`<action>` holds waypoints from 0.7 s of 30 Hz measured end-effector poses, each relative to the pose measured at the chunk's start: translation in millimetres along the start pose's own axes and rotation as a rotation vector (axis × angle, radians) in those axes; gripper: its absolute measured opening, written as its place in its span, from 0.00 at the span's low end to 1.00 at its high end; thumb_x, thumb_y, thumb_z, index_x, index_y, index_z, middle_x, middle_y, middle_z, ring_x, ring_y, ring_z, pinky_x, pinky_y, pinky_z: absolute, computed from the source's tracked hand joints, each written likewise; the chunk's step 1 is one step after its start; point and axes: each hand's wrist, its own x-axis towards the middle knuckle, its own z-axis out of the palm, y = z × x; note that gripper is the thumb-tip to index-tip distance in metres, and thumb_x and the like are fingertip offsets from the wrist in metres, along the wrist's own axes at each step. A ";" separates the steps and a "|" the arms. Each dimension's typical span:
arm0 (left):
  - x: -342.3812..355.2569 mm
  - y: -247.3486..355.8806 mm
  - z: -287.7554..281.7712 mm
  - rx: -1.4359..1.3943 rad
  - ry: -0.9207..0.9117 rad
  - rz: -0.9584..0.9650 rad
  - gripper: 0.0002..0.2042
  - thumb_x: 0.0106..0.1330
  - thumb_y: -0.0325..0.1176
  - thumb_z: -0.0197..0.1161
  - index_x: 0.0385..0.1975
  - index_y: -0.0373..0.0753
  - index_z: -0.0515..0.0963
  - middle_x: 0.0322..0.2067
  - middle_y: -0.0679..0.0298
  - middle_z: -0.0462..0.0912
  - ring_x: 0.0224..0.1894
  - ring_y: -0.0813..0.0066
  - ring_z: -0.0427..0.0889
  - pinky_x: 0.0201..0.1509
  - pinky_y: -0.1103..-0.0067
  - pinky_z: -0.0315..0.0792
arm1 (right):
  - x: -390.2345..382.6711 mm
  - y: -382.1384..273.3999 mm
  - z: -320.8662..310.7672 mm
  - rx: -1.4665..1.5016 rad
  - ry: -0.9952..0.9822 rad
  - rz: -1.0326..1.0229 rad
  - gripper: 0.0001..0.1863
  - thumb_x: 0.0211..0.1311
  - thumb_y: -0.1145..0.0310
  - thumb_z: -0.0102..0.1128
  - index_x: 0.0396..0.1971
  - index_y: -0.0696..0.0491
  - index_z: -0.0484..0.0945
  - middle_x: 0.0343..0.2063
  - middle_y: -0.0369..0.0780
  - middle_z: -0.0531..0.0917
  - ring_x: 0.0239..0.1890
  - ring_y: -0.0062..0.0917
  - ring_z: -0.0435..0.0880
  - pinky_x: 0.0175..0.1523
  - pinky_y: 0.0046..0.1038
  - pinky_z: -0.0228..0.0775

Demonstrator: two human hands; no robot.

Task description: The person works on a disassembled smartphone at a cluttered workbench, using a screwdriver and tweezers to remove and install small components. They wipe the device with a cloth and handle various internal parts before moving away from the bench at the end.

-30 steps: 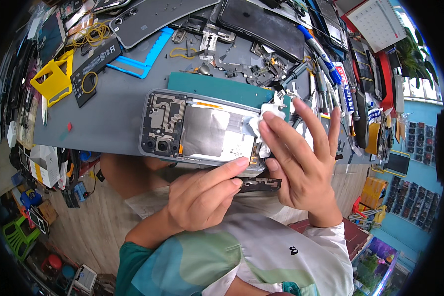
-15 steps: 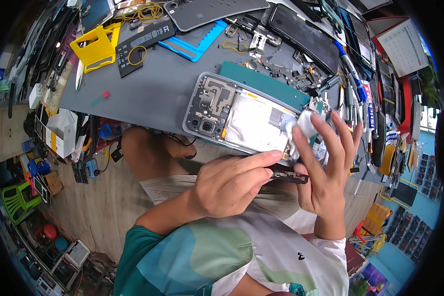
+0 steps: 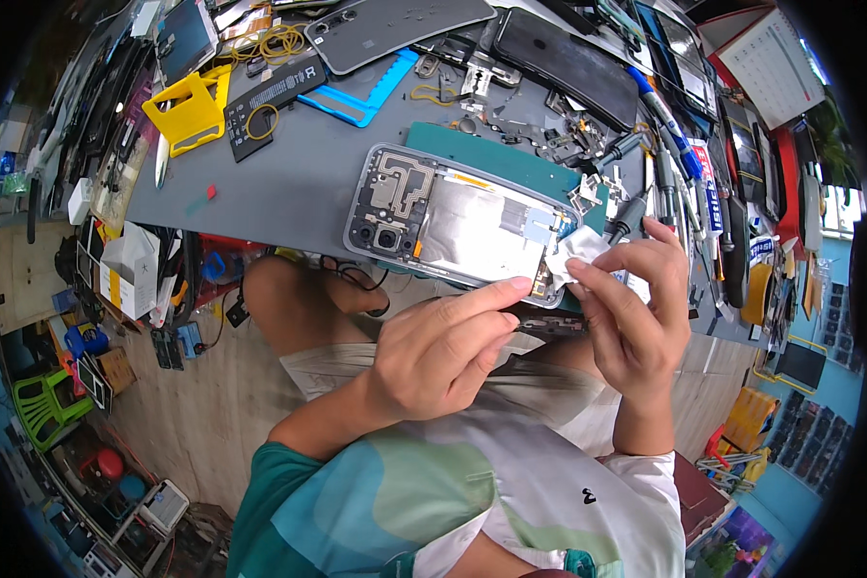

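Note:
An opened smartphone (image 3: 472,231) lies tilted over the near edge of the bench, its camera section to the left and a silvery inner area showing. The index fingertip of my left hand (image 3: 433,356) rests at the phone's near edge. Its other fingers are closed on one end of a slim dark phone part (image 3: 555,327), just below the phone. My right hand (image 3: 645,308) pinches a crumpled white tissue (image 3: 582,252) between thumb and index finger. That tissue lies against the phone's right end and covers part of it.
A green mat (image 3: 433,140) lies beneath and behind the phone. Behind it are small metal parts (image 3: 573,135), a black phone (image 3: 568,67) and a blue frame (image 3: 366,106). A yellow holder (image 3: 188,116) and a battery (image 3: 277,91) sit left; pens and tubes (image 3: 679,135) crowd the right.
My right hand has moved slightly left and its spread fingers have drawn together on the tissue. The dark part is now higher, nearer the phone. The whole view has shifted slightly.

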 end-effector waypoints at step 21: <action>132.7 -26.3 -56.0 0.702 -0.142 0.142 0.10 0.68 0.25 0.79 0.48 0.37 0.93 0.47 0.57 0.94 0.47 0.57 0.91 0.54 0.67 0.84 | -26.8 38.8 14.8 -0.081 0.558 0.264 0.12 0.71 0.79 0.80 0.52 0.59 0.93 0.47 0.44 0.86 0.45 0.29 0.87 0.51 0.29 0.80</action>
